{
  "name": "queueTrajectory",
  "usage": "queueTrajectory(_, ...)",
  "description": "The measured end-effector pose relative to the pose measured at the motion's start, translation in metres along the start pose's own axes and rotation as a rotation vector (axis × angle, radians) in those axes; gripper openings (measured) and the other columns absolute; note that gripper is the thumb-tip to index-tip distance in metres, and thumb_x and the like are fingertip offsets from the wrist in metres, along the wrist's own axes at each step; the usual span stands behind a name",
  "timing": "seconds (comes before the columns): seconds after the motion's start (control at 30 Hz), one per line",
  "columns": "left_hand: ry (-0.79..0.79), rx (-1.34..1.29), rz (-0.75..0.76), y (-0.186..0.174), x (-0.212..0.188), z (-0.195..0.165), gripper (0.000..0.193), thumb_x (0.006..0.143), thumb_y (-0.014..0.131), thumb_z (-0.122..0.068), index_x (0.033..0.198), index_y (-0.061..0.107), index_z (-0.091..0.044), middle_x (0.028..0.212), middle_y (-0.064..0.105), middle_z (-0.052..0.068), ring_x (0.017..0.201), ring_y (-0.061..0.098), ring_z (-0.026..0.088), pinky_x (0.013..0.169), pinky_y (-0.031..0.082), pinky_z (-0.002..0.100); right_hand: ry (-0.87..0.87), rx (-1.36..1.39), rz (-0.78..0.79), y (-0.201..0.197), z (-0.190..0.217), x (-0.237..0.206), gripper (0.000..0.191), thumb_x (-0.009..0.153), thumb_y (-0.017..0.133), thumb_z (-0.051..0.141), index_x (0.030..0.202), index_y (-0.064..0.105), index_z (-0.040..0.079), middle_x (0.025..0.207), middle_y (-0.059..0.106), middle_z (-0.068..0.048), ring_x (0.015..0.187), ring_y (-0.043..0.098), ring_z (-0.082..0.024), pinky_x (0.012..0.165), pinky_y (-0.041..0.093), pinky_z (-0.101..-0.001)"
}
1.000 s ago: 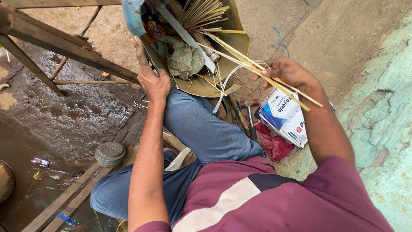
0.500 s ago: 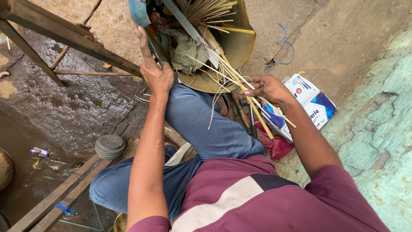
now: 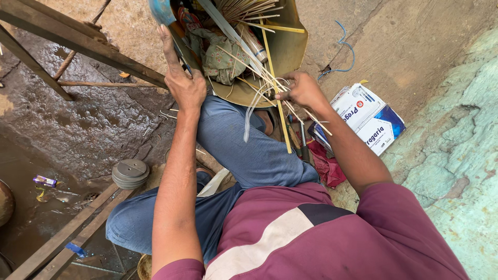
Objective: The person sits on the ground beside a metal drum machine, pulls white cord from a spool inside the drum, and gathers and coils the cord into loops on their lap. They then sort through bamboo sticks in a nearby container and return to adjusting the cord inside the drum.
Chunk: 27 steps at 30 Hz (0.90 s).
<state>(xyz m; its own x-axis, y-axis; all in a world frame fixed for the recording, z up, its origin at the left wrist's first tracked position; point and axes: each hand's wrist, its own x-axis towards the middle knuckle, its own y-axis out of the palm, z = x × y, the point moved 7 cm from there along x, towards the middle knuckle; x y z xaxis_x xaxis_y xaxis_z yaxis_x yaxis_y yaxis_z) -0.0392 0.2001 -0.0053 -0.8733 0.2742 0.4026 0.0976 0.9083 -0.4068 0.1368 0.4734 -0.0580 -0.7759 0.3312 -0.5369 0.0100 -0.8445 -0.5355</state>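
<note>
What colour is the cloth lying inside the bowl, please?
The cloth is pale green, seen in the head view.

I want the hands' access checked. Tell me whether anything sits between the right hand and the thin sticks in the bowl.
Nothing visible does. The right hand is already closed on a bunch of thin sticks at the near rim of the brass bowl. The left hand rests at the bowl's other edge.

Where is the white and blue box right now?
In the head view the white and blue box lies on the ground at the right, just beyond the right hand and beside the red cloth.
</note>
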Motion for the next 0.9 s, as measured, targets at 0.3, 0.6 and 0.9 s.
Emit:
queueTrajectory(0.3,-0.026,0.009,-0.034,-0.003,0.027,-0.001,0.099,0.084,0.05,0.016,0.167,0.016,-0.026,0.173,0.026,0.007,0.155,0.042,0.029,0.125,0.049,0.033,-0.034,0.326,0.136,0.008,0.009,0.031,0.054,0.091,0.066,0.005,0.143,0.054,-0.001,0.098,0.075,-0.012,0.084,0.071,-0.016,0.075,0.058,-0.0286)
queueTrajectory(0.6,-0.032,-0.139,-0.033,-0.011,0.111,-0.001,0.101,0.083,0.053,0.019,0.169,0.02,-0.021,0.171,0.042,0.017,0.158,0.047,0.03,0.131,0.039,0.036,-0.193,0.13,0.217,-0.005,0.066,0.07,0.038,0.096,0.061,0.006,0.133,0.066,-0.001,0.121,0.073,-0.013,0.107,0.067,-0.018,0.094,0.05,-0.0292)
queueTrajectory(0.9,-0.16,-0.187,0.004,-0.001,0.15,-0.013,0.082,0.085,0.06,0.015,0.16,0.037,-0.012,0.156,0.054,0.019,0.142,0.06,0.03,0.117,0.05,0.038,-0.203,0.452,0.191,-0.046,0.123,0.103,0.036,0.097,0.057,0.011,0.123,0.073,-0.006,0.11,0.077,-0.017,0.09,0.072,-0.022,0.077,0.06,-0.0319)
